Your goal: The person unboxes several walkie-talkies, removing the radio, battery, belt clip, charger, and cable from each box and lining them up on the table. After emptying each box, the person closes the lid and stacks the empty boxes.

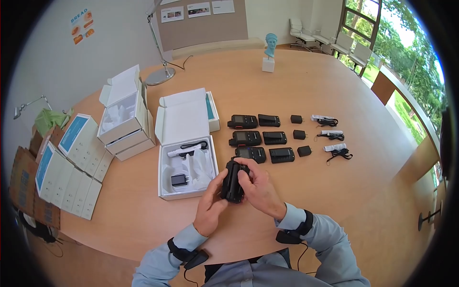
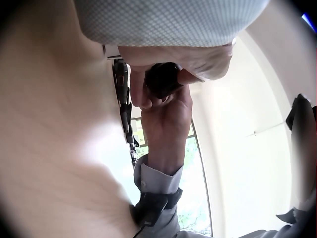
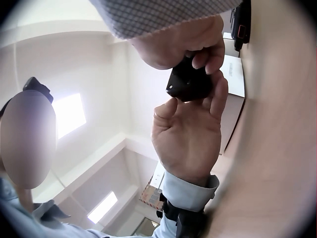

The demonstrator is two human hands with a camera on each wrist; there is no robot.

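Observation:
Both hands hold a black handheld radio (image 1: 233, 182) above the table in front of the open white box. My left hand (image 1: 209, 206) grips its left side, thumb low and fingers along the edge. The right hand (image 1: 260, 191) grips the other side, its thumb pressing on the dark face turned up. In the right wrist view the black radio's end (image 3: 188, 84) shows between the fingers of both hands. The left wrist view has the radio (image 2: 163, 79) mostly hidden by the hands. Just beyond the hands lies another radio with a screen (image 1: 250, 154).
The open white box (image 1: 163, 189) holds a charger (image 1: 180, 180), cable and plastic wrap. Rows of radios (image 1: 245, 138), black clip-like pieces (image 1: 275, 138), adapters (image 1: 299, 134) and straps (image 1: 340, 152) lie to the right. White boxes (image 1: 71, 186) are stacked left; a lamp (image 1: 160, 76) and bust (image 1: 270, 48) stand behind.

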